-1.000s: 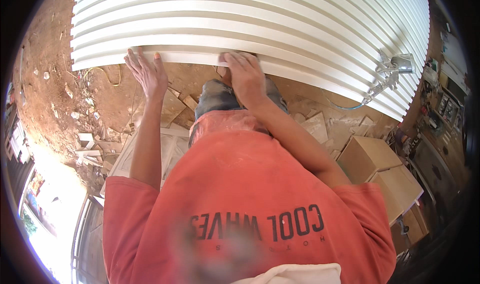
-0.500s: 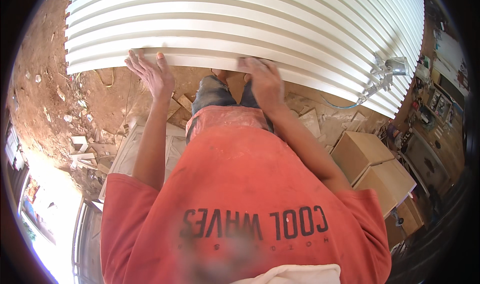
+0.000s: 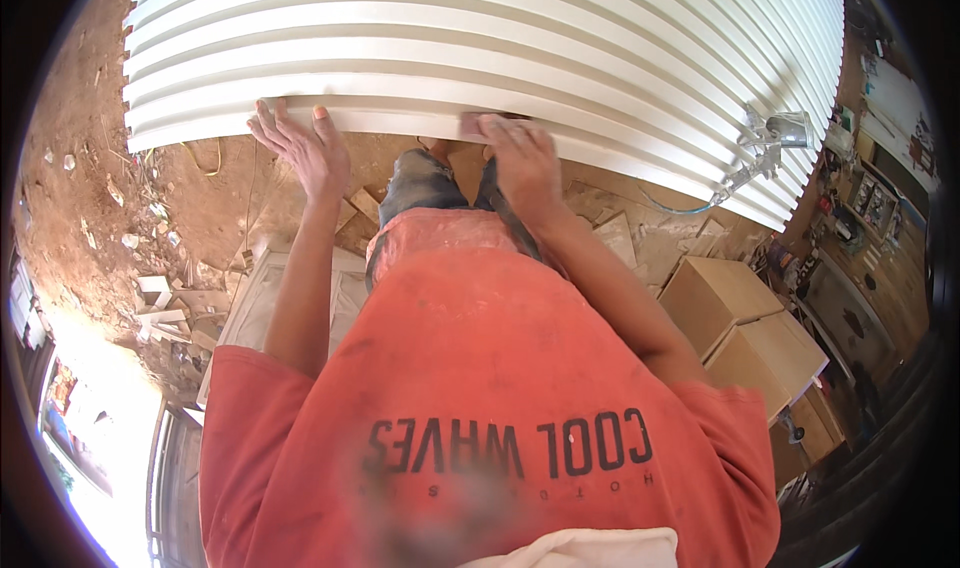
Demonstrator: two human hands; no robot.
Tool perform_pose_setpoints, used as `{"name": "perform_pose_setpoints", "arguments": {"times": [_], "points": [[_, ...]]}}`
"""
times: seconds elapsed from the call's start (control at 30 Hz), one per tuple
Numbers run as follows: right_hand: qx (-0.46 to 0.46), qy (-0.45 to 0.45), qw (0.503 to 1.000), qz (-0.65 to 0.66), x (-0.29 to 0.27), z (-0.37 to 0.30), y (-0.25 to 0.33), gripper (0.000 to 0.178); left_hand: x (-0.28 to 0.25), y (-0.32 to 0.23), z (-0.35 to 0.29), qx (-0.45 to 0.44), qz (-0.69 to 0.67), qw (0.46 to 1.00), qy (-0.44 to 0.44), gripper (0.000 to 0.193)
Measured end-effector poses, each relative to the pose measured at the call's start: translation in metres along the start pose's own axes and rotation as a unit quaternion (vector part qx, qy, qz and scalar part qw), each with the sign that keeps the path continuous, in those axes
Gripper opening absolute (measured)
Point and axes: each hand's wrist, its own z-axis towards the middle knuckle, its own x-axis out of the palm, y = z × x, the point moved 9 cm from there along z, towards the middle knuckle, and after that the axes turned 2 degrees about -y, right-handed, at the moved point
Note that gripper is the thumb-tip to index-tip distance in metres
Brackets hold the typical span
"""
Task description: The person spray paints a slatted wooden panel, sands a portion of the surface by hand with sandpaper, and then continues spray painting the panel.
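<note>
A large white ribbed panel [image 3: 440, 53] spreads across the upper part of the view, its long ribs running left to right. My left hand [image 3: 305, 148] lies at the panel's near edge with the fingers stretched and apart, fingertips on the nearest ribs. To its right, my right hand [image 3: 525, 163] is closed over a small dark brownish piece of sandpaper [image 3: 471, 124] against the nearest rib. The hand covers most of that piece, and its edges are slightly blurred.
A metal spray gun [image 3: 765, 143] with a blue hose rests on the panel's right part. Brown box-shaped cabinets [image 3: 725, 298] stand at the lower right. Wood offcuts [image 3: 160, 303] litter the dirt floor [image 3: 90, 168] on the left. A pale panelled board [image 3: 262, 293] lies beside my left forearm.
My right hand has shifted slightly left along the panel edge with the sandpaper, which shows more now. My left hand has stayed in place.
</note>
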Motion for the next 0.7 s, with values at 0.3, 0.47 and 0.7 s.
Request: {"name": "perform_pose_setpoints", "arguments": {"times": [0.3, 0.47, 0.7], "points": [[0.016, 0.016, 0.999, -0.038, -0.012, -0.013, -0.021, 0.041, 0.003, 0.002, -0.001, 0.008, -0.002, 1.000, 0.012, 0.071], [-0.033, 0.014, 0.999, 0.008, 0.012, 0.004, 0.006, 0.041, 0.003, 0.002, -0.001, -0.005, -0.005, 1.000, 0.013, 0.070], [-0.043, 0.034, 0.998, -0.002, 0.003, -0.004, -0.008, 0.040, 0.008, 0.008, 0.000, 0.008, 0.011, 1.000, 0.010, 0.064]]}}
